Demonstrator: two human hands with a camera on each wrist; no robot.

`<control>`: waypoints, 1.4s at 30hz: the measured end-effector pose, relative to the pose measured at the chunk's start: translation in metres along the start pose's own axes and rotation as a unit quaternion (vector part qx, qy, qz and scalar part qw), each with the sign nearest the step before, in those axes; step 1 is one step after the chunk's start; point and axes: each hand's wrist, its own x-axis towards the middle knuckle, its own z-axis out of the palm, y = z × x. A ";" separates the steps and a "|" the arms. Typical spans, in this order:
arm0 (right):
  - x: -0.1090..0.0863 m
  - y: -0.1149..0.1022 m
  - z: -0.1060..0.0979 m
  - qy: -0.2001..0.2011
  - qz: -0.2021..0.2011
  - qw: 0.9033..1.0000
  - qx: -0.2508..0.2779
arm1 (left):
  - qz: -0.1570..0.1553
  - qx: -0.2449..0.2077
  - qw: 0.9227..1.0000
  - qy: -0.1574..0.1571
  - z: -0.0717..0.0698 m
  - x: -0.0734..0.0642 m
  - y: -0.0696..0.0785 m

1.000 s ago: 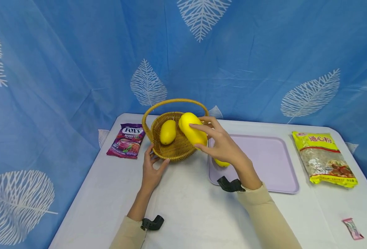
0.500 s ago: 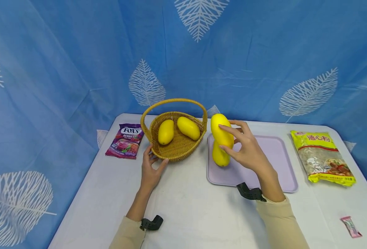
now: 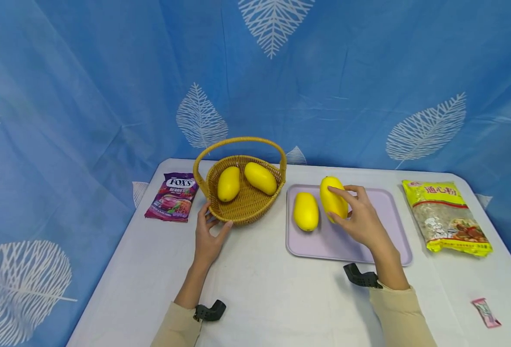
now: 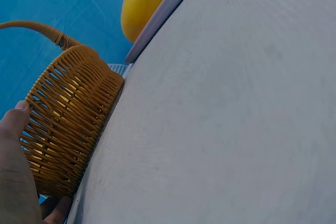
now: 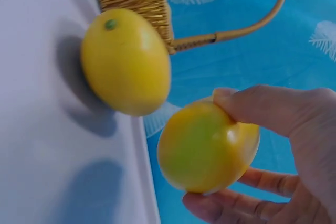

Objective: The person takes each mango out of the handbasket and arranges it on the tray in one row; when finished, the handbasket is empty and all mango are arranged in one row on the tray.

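The right hand (image 3: 361, 219) holds a smooth, glossy oval mango (image 3: 332, 197) between thumb and fingers, just above the flat, pale lilac tray (image 3: 384, 212); the right wrist view shows a green patch on its skin. A second mango (image 3: 306, 212), with a small green stem nub, lies on the tray's left part, between the held one and the basket.

The left hand (image 3: 209, 241) grips the near left side of the woven wicker basket (image 3: 255, 218), thumb at the rim, fingers low on the wall. Two more mangoes lie inside, beneath its tall arched handle (image 3: 246, 139).

A crinkled purple Fox's candy bag (image 3: 173, 197) lies left of the basket, a plump macaroni bag (image 3: 448, 217) right of the tray, and a pink wrapped sweet (image 3: 486, 312) near right on the white table (image 3: 255, 289).
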 end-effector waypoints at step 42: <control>-0.004 0.005 0.019 -0.073 0.105 0.988 -0.083 | 0.019 0.006 1.000 0.000 0.000 0.000 -0.003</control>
